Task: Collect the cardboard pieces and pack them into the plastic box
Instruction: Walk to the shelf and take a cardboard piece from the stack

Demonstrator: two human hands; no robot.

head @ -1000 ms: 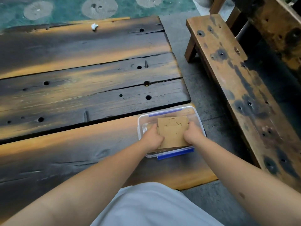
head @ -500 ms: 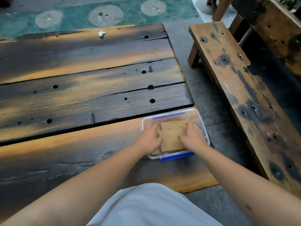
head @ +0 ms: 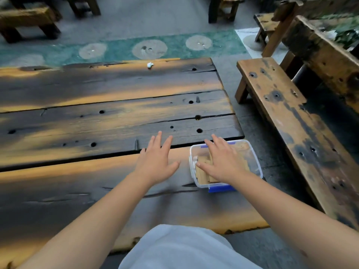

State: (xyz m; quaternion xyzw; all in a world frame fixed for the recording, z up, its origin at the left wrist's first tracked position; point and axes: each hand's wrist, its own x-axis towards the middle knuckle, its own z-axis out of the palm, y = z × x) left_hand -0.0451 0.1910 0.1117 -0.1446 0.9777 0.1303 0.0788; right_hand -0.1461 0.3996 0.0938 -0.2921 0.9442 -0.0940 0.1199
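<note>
Looking down from the head camera, the plastic box (head: 226,164) sits at the near right corner of the dark wooden table (head: 108,117), its long axis running away from the person and its blue clip (head: 221,188) facing the body. Inside it lie the cardboard pieces (head: 203,172), stacked flat against the floor of the box, partly hidden by the right hand (head: 223,161), which is spread wide with fingers extended and hovers over the open top, gripping nothing. Its palm covers the middle of the stack, though whether it touches the cardboard cannot be told. To the left of the box, just beside its wall but apart from it, the left hand (head: 157,159) is likewise open and empty, fingers fanned above the bare planks. No loose cardboard shows anywhere on the tabletop; only a small white scrap (head: 150,65) lies far off near the back edge. Judging by that, collecting looks done, and no lid is in view. The right hand is the nearer one, already directly over the box, while the left would have to travel rightward to reach it. A wooden bench (head: 287,121) stands well apart to the right
</note>
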